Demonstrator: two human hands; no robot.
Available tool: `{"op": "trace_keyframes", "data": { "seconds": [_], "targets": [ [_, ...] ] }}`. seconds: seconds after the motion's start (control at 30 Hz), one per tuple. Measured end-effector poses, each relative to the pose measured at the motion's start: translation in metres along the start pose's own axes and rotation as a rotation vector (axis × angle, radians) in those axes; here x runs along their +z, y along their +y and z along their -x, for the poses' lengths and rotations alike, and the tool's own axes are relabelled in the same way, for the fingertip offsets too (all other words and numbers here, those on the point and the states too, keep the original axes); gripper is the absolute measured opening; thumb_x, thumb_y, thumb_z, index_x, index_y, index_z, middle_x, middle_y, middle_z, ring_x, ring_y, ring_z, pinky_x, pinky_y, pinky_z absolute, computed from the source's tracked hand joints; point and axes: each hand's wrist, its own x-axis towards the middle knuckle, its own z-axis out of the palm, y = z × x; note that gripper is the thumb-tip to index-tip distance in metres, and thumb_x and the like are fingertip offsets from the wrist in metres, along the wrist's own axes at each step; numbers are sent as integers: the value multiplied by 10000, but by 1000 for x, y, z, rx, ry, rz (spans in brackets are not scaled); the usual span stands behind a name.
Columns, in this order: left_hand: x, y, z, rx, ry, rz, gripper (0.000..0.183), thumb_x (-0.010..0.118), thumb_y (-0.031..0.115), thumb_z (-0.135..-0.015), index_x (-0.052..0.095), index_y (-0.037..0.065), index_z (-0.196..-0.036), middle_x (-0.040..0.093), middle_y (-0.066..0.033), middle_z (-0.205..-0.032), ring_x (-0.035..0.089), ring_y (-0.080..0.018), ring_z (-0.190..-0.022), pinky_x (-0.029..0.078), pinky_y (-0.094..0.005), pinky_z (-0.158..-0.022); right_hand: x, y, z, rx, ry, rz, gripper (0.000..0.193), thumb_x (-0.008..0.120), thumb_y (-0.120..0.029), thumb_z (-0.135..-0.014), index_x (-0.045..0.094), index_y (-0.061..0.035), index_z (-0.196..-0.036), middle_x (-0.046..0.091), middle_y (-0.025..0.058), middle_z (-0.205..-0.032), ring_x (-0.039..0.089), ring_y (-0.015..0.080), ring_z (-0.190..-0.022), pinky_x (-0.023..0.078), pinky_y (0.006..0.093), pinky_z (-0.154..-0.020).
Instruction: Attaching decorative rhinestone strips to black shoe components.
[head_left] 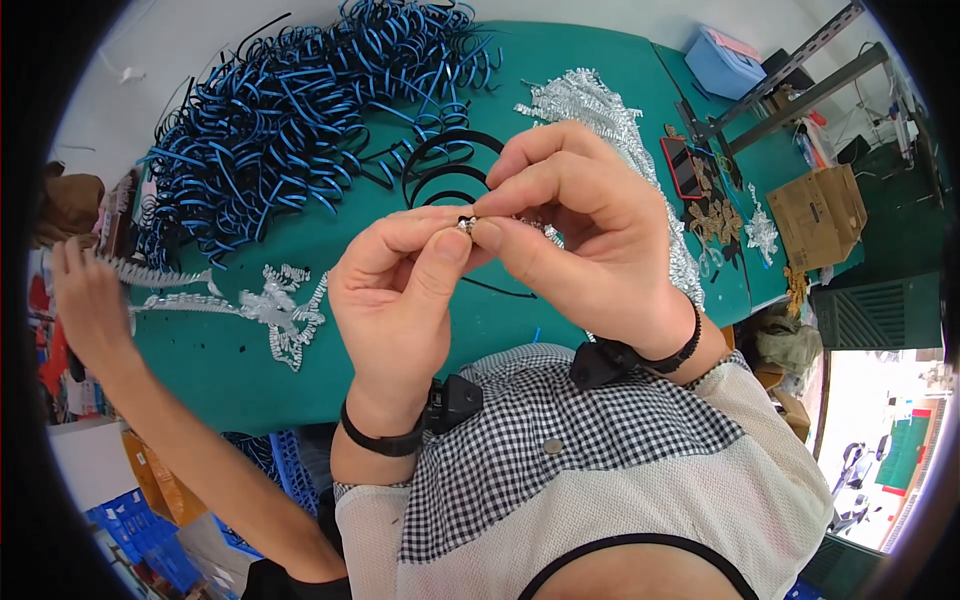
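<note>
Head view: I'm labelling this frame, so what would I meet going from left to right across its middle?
Other person's hand → silvery curled bundle → left hand → right hand → small silver cluster → cardboard box.

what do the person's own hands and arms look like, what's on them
The left hand and right hand are bare, with no gloves. The left wrist wears a smooth black band with a blocky black device; the right has a textured black band and another dark device. The off-white mesh sleeves end in black-and-white checked trim.
</note>
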Motion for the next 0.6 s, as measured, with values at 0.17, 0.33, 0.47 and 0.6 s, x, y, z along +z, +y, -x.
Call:
{"op": "trace_keyframes", "data": {
  "seconds": [0.17,0.33,0.47,0.6],
  "targets": [
    [1,2,1,-21,-4,31,99,563,6,-836,578,-51,-915,616,-157,-946,612,-189,-854,539,-325,-766,-1,-4,1,49,-25,-51,132,643,51,-721,618,24,-848,504,105,-973,545,122,-830,479,208,-657],
    [2,2,2,-30,14,14,105,539,4,-848,563,-48,-937,616,-149,-939,611,-172,-836,539,-306,-746,-2,-4,4,-18,-34,30,148,648,48,-707,611,26,-849,512,107,-956,547,118,-803,478,215,-645],
    [4,-1,4,17,95,-50,108,521,24,-862,550,-42,-941,613,-132,-929,605,-148,-804,523,-270,-709,3,-10,4,-125,-8,183,178,659,51,-683,609,18,-850,524,107,-929,552,117,-760,468,214,-624],
    [-3,-7,2,7,109,-58,107,522,10,-857,538,-45,-947,617,-129,-905,607,-144,-804,539,-280,-715,8,-13,5,-283,35,280,212,663,59,-666,597,22,-864,532,116,-908,555,120,-718,459,208,-595]
  ]
}}
